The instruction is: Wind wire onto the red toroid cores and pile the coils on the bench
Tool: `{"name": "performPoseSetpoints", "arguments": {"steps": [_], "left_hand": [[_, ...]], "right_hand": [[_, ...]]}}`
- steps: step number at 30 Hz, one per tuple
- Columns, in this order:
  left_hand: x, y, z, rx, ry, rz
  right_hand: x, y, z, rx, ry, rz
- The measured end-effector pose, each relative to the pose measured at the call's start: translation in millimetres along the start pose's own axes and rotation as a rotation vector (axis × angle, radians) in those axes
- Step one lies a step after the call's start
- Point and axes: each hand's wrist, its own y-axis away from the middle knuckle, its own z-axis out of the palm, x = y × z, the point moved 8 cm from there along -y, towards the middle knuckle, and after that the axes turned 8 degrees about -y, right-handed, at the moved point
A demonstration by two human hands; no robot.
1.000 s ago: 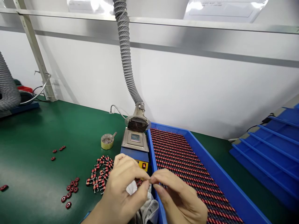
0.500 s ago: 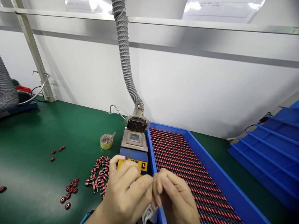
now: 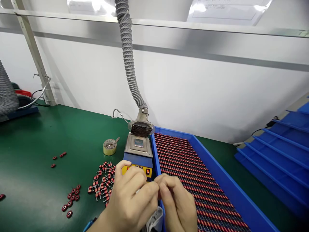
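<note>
My left hand and my right hand meet at the fingertips in front of the blue tray. Both are closed in a pinch, and whatever lies between the fingers is hidden. Just beyond them stands a blue solder pot with a yellow front panel, a lit red switch and a square metal well. Left of my left hand lies a pile of red-wound coils with bent wire legs. Rows of similar red coils fill the blue tray beside my right hand.
A grey exhaust hose hangs over the solder pot. A small round tin with a handle stands to its left. Several red ring coils lie on the green table. Stacked blue trays are at the right.
My right hand has shifted slightly left, and its fingers now press closer against my left hand's fingertips. My left hand stays almost still.
</note>
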Motion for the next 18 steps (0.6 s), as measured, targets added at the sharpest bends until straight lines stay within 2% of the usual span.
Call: {"name": "performPoseSetpoints", "arguments": {"steps": [2,3,4,6,8,10,14,18], "left_hand": [[4.4,1.5,-2.0,0.021,-0.08,0.056],[3.7,1.2,-3.5,0.031,-0.077,0.051],[1.1,0.1,-4.9,0.036,-0.046,0.025],[-6.9,-3.2,-5.7,0.023,0.072,-0.062],[-14.1,-6.0,-2.7,-0.024,0.213,-0.145],[-19.5,-6.6,1.6,-0.069,0.33,-0.215],[-27.2,-0.6,11.5,-0.141,0.472,-0.337],[-32.5,6.2,19.1,-0.192,0.565,-0.429]], "right_hand": [[20.3,3.6,6.0,-0.02,-0.287,0.273],[25.4,5.3,9.8,-0.027,-0.44,0.349],[26.4,5.4,11.4,-0.022,-0.546,0.364],[20.0,1.7,3.1,0.051,-0.542,0.239],[6.7,-1.4,-6.4,0.113,-0.365,0.047],[-4.9,-2.7,-7.0,0.107,-0.234,-0.09],[-16.6,-3.3,-6.1,0.122,-0.13,-0.236],[-18.7,-2.0,-5.4,0.119,-0.081,-0.296]]}}
